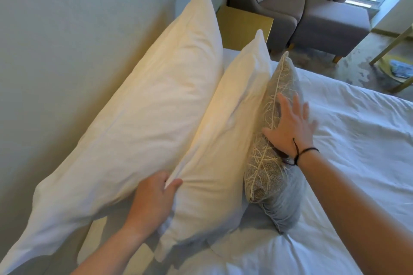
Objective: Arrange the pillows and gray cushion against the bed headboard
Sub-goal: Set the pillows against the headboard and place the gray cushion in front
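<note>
Two white pillows stand on edge in a row along the pale gray headboard, and a gray cushion stands in front of them on the white bed sheet. The larger white pillow leans directly against the headboard, its far corner pointing up toward the wall. The second white pillow is smaller in view and leans against the front face of the first one, touching it along most of its length. The gray cushion, woven with a pale branching pattern and a light cord seam along its top edge, leans on the second pillow, its plain gray underside bulging out onto the sheet near the camera. The left hand sits at the near end of the pillows, fingers pushed down into the gap between the two white pillows with the thumb on the near face of the second pillow, so its grip is closed loosely on that pillow's corner. The right hand lies flat on the upper edge and front face of the cushion, fingers spread apart, pressing rather than clasping; a black cord bracelet circles that wrist. Beyond the bed are a yellow nightstand, a gray armchair with a patterned cushion on it, and a gray footstool.
</note>
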